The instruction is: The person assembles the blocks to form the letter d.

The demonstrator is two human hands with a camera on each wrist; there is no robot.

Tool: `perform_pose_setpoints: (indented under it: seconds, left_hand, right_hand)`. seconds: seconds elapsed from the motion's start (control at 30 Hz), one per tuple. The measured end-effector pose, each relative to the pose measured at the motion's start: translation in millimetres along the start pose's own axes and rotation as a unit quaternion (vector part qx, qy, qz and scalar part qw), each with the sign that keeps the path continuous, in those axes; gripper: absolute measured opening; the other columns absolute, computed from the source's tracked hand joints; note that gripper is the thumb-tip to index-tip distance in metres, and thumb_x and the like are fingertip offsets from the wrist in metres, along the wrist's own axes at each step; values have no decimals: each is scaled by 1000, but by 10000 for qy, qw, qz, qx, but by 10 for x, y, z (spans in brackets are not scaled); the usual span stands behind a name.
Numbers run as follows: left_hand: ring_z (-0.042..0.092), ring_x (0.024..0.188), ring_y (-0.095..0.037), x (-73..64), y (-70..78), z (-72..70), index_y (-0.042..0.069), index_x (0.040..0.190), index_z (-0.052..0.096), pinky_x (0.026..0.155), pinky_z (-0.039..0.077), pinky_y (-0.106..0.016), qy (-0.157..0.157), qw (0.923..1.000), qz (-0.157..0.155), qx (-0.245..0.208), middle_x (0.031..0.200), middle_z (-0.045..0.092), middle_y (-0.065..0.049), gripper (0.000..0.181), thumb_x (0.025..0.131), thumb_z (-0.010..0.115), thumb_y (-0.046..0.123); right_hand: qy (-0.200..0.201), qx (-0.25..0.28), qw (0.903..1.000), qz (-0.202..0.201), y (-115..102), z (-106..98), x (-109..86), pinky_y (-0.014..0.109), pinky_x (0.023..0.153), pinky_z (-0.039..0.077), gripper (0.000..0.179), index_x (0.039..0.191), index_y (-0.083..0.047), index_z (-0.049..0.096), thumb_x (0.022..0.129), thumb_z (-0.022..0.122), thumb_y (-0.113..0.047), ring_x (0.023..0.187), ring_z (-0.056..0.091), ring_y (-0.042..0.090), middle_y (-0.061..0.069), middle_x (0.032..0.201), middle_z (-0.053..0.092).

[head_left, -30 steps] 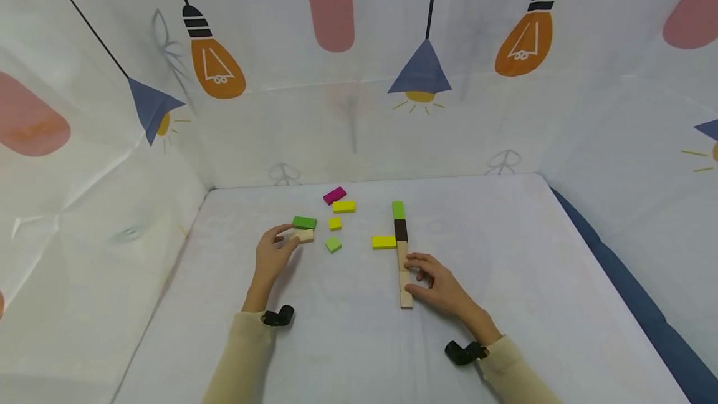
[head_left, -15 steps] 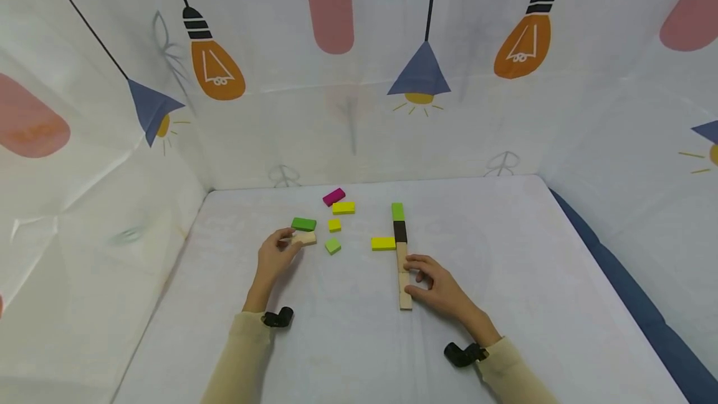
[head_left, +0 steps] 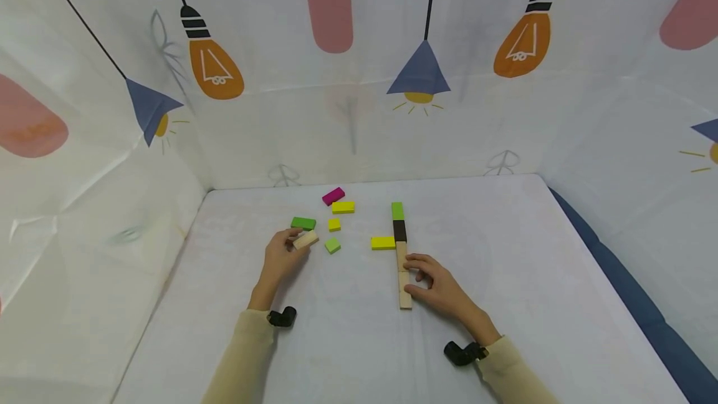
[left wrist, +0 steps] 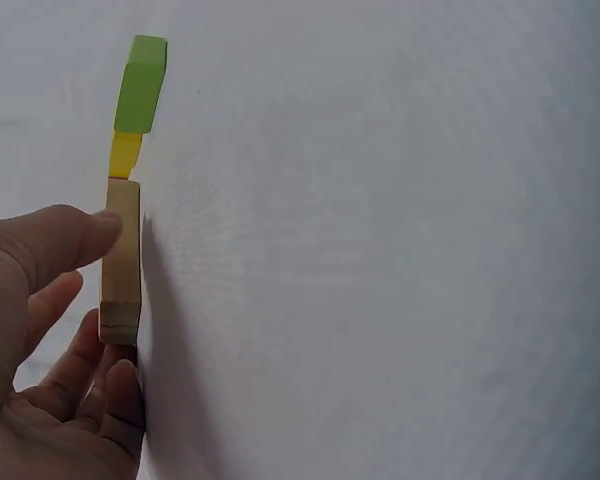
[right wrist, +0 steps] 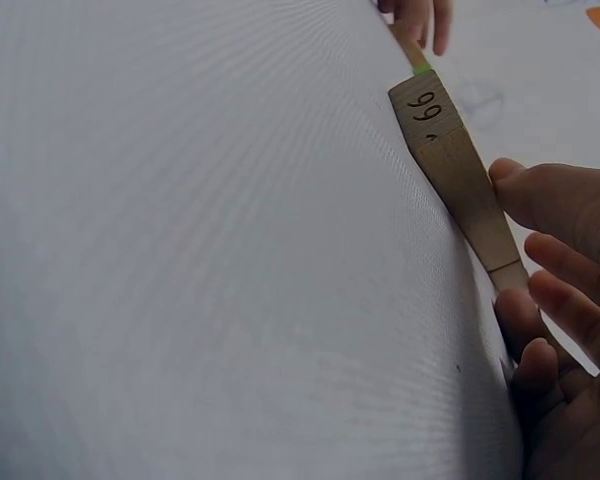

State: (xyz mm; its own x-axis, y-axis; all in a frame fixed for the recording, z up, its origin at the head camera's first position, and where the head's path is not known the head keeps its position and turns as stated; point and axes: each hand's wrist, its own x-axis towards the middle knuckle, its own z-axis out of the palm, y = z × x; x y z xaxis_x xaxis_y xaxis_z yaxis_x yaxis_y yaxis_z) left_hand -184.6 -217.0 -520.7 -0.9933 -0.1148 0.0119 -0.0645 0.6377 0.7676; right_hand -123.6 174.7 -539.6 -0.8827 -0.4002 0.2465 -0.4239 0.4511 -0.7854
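Pale, smooth and rectangular, a bare wooden block is pinched between the thumb and fingers of the left hand, just near of the dark green block. Two similar plain blocks — dark digits on the near end — lie end to end; the right hand touches their right side, thumb and fingers parted. White cloth lies beneath; the far sheet bears printed lamps.

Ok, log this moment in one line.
left hand: holds plain wooden block | right hand: touches block row | dark block: within row
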Motion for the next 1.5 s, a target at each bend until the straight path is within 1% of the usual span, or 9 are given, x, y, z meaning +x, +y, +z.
perform_pose_setpoints:
  seconds: [0.13,0.27,0.57,0.7,0.9,1.03,1.17,1.33,1.5]
  left_hand:
    - [57,114,-33,4,6,15,6,137,62,95,47,-45,-86,9998,-29,147,132,61,-20,51,90,78,15]
    - [57,112,-33,8,10,10,3,136,62,96,48,-46,-140,9998,-48,138,131,61,-21,50,90,77,13]
    - [58,110,-34,-3,5,12,1,134,64,95,48,-47,-54,9999,-36,137,128,63,-22,47,91,76,15]
    - [58,109,-33,0,-2,-5,1,134,64,95,49,-47,-63,9997,-138,172,128,63,-21,46,92,75,16]
    - [58,108,-33,-9,48,-41,1,132,65,93,49,-46,-67,9996,-261,65,127,63,-21,45,91,76,17]
    - [60,107,-32,-42,96,-22,2,131,66,92,49,-45,-96,9995,-300,37,125,64,-20,46,90,77,19]
    - [62,104,-32,-69,148,23,1,129,67,90,51,-45,-102,9998,-179,24,122,66,-20,46,88,78,19]
    - [64,101,-30,-92,209,81,2,127,69,89,54,-45,-107,9999,-12,19,120,68,-19,45,87,80,19]
    - [66,99,-28,-127,286,132,3,125,71,86,56,-42,-140,9998,81,-83,118,69,-17,43,86,81,18]
  right_hand:
    - [-11,3,10000,18,-3,-1,0,22,71,47,45,128,-4,68,87,83,-16,91,59,17,14,141,60]
    - [-13,-13,10000,-15,-16,-11,0,22,70,48,46,128,-3,68,87,83,-15,90,59,18,15,141,60]
    - [-23,-6,10000,-60,4,-1,13,22,70,48,46,129,-4,68,87,83,-16,90,59,17,14,141,60]
    - [-31,27,10000,-73,6,0,20,22,70,48,46,129,-3,68,87,83,-15,90,59,17,15,141,60]
    - [-28,42,10000,-11,7,0,19,22,70,47,47,129,-3,68,87,83,-15,91,59,17,14,142,60]
    - [-5,68,10000,-60,7,-3,16,22,69,47,46,128,-2,68,86,84,-13,90,59,18,15,141,60]
    - [8,67,9999,-117,16,-1,18,22,68,47,46,128,-2,68,86,84,-13,89,59,19,16,140,60]
    - [-6,89,9999,-64,26,5,13,22,68,47,46,128,-3,68,86,84,-14,90,59,18,15,141,60]
    - [-3,109,9999,-43,27,6,9,22,68,47,46,128,-4,68,86,84,-15,90,59,17,14,141,60]
